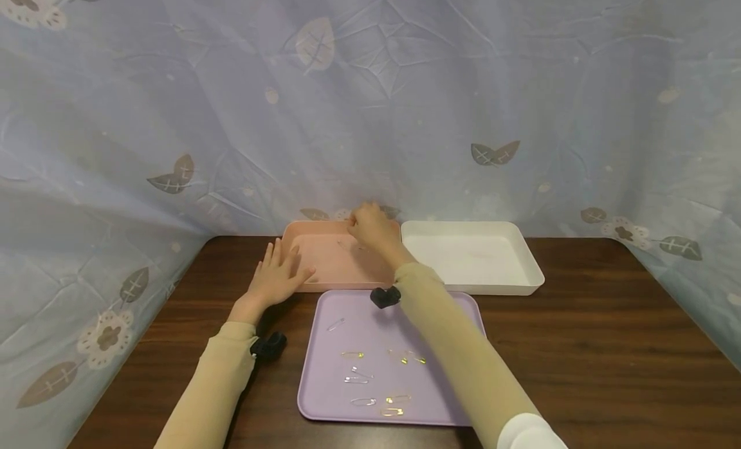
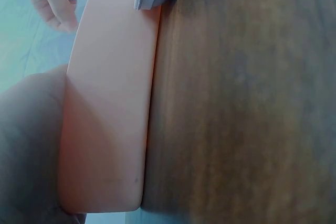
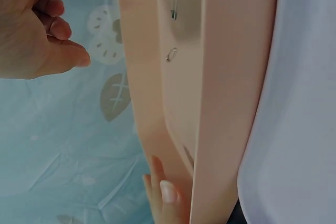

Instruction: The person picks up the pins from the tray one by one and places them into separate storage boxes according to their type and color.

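Observation:
My right hand (image 1: 373,227) is raised over the back of the pink tray (image 1: 324,262). Its fingers are loosely bent, and the right wrist view shows nothing between thumb and fingertips. Below it, silver safety pins (image 3: 175,1) lie on the pink tray's floor. My left hand (image 1: 274,278) rests at that tray's left side, fingers spread over the rim. Nearer to me, a lilac tray (image 1: 324,384) carries several loose safety pins. Some are silver, like the lone pin (image 1: 336,324) near its back left; others are gold, like the pin (image 1: 392,412) near the front edge.
A white tray (image 1: 463,249) stands right beside the pink one. All the trays are on a dark wooden table (image 1: 579,333). A pale patterned cloth (image 1: 370,114) hangs behind the table and along its sides. My right forearm crosses over the lilac tray's right part.

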`<state>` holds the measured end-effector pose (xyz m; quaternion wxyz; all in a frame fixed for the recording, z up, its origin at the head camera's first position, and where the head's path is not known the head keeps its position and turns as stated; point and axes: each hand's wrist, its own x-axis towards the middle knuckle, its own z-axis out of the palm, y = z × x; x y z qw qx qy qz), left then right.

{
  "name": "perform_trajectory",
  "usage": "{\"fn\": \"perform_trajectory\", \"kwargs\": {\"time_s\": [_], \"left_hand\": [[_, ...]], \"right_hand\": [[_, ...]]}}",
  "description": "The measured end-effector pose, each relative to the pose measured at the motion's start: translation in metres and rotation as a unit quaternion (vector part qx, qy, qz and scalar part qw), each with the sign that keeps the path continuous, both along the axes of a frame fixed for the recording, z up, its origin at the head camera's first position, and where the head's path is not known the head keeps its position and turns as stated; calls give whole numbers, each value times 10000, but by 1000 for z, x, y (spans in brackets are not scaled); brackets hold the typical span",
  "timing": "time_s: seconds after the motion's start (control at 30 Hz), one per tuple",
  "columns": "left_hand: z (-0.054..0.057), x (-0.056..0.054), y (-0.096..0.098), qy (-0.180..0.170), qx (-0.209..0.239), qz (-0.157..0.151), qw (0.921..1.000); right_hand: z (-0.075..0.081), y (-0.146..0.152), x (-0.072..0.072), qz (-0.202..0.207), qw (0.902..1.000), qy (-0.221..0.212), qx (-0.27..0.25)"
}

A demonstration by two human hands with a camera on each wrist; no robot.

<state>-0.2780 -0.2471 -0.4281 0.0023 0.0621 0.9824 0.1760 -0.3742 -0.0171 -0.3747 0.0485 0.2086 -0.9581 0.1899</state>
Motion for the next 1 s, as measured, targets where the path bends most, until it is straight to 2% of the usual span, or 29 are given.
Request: {"fn": "perform_trajectory", "kwargs": {"time_s": [0.17,0.37,0.63,0.9,1.0], "left_hand": [[-3,-3,-2,55,137,-35,9999],[-1,0,-1,-44,139,-11,9999],[0,1,-1,-88,13,-1,10000],[0,1,-1,-57,41,-9,10000],[0,1,0,-22,66,-1,10000]], "right_hand": [[9,5,11,-67,9998,76,-168],[18,15,24,185,9981,323,-484],[28,27,45,420,9948,390,-839],[32,33,69,672,9922,605,-855],[30,33,78,775,9903,841,-794]]}}
